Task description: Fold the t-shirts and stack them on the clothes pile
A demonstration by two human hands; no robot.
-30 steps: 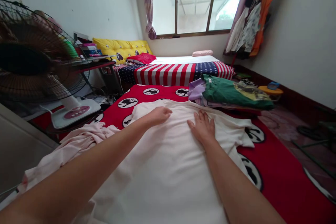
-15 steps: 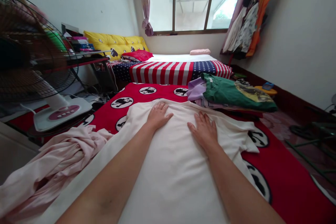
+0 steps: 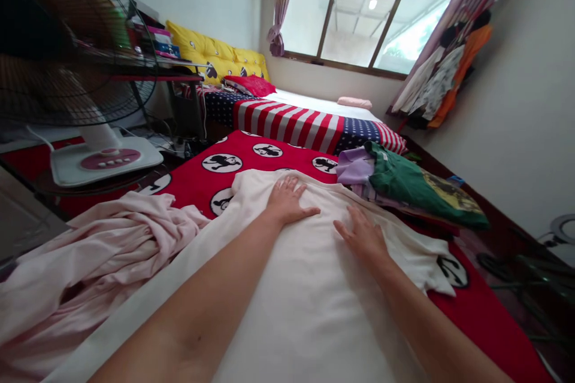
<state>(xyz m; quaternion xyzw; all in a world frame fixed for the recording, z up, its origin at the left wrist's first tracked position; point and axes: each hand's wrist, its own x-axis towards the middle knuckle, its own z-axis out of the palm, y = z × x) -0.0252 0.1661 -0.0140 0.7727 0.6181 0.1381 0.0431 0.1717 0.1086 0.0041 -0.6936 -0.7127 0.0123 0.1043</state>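
Note:
A white T-shirt [image 3: 309, 299] lies spread out on a red blanket [image 3: 489, 323] printed with black figures in white circles. My left hand [image 3: 290, 200] rests flat on the upper part of the shirt, fingers spread and thumb out to the right. To its right, my right hand [image 3: 365, 234] is over the shirt with its fingers extended; whether its palm touches the cloth I cannot tell. Neither hand grips anything. Soft wrinkles run across the fabric around both hands. The near end of the shirt goes out of view at the bottom.
Beyond the right hand is a stack of folded clothes with a green shirt [image 3: 417, 188] on top. Crumpled pink cloth [image 3: 121, 251] lies at left, near a running fan [image 3: 103, 158]. A bed with a striped cover [image 3: 287, 122] stands by the window.
The view has tilted and shifted, so the room appears slanted. My left hand still lies spread on the shirt. My right hand's fingers look less spread, and its palm seems slightly raised.

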